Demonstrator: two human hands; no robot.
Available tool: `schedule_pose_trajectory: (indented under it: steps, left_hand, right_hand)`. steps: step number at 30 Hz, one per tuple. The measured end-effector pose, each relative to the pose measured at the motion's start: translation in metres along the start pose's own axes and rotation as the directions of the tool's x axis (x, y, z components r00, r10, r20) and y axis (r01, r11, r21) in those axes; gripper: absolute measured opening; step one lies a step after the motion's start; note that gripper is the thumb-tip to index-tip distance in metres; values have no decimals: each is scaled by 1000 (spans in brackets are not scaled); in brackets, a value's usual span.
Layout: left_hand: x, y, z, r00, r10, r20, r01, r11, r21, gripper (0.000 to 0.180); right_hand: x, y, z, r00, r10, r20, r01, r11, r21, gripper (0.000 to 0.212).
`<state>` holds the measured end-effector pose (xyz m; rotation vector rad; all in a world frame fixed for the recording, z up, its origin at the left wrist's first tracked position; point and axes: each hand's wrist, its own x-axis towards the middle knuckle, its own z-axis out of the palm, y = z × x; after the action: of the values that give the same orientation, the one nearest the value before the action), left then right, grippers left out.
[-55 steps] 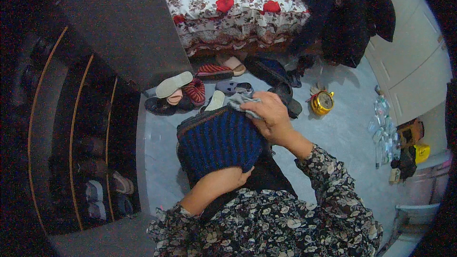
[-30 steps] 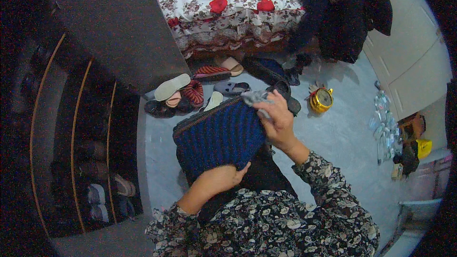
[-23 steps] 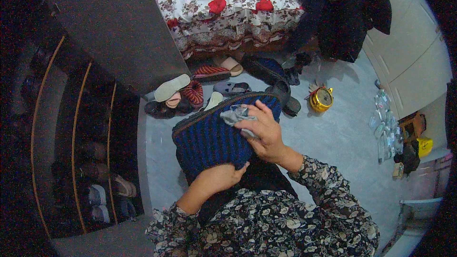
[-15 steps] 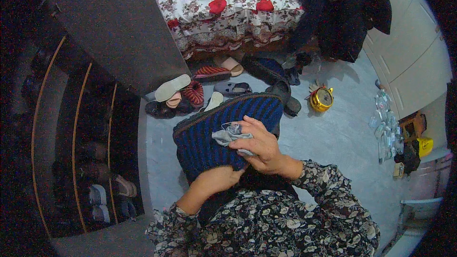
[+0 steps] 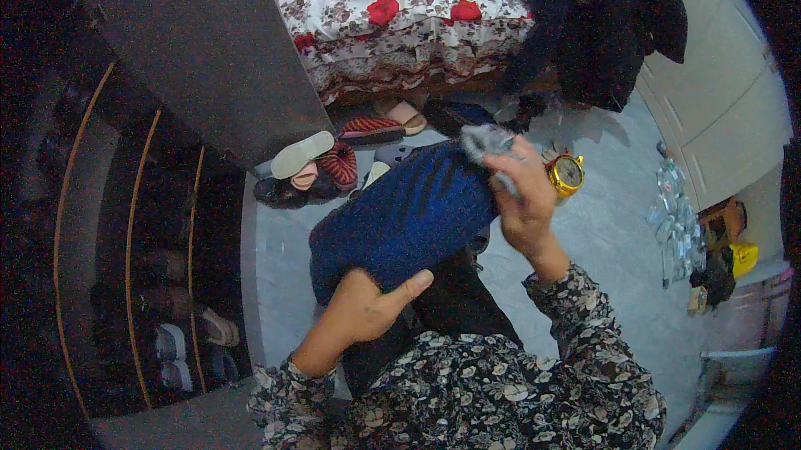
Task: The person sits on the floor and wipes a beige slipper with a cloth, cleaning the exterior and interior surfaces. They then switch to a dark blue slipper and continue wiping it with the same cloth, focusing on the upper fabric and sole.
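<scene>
A blue-and-black striped knitted slipper [image 5: 405, 208], slightly blurred, is held up in front of me over the dark trousers on my lap. My left hand [image 5: 367, 304] grips its near end; the thumb sticks out to the right and the other fingers are hidden by the slipper. At the slipper's far right end, my right hand [image 5: 526, 200] pinches a crumpled grey cloth [image 5: 488, 143]. Motion smears the cloth and the fingertips, and I cannot tell if the cloth touches the knit.
Several slippers and shoes lie on the floor ahead, among them a red striped slipper [image 5: 371, 129] and a pale upturned sole [image 5: 302, 155]. A golden pot [image 5: 567, 173] stands to the right. Clear bottles [image 5: 674, 221] lie farther right; a shoe rack [image 5: 158, 283] is at left.
My right hand with the cloth has moved up and right, from the slipper's middle to its far end. The slipper has turned somewhat, and my left thumb now points outward.
</scene>
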<state>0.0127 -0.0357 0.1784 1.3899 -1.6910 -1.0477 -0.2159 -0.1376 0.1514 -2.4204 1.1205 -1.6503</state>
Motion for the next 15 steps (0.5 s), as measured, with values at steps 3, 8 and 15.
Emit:
schedule_pose_trajectory:
  steps: [3,8,15]
  left_hand:
    - [5,12,-3,993,119,-22,-120,943,-312,38]
    - [2,2,-4,998,32,49,2,818,-575,38]
    - [5,-8,2,995,-75,67,100,652,-752,47]
  right_hand:
    - [17,-5,-10,996,13,-87,-12,1000,17,33]
    - [32,-14,-5,999,-47,3,47,996,-74,30]
    - [40,-27,19,992,35,124,-30,999,-39,21]
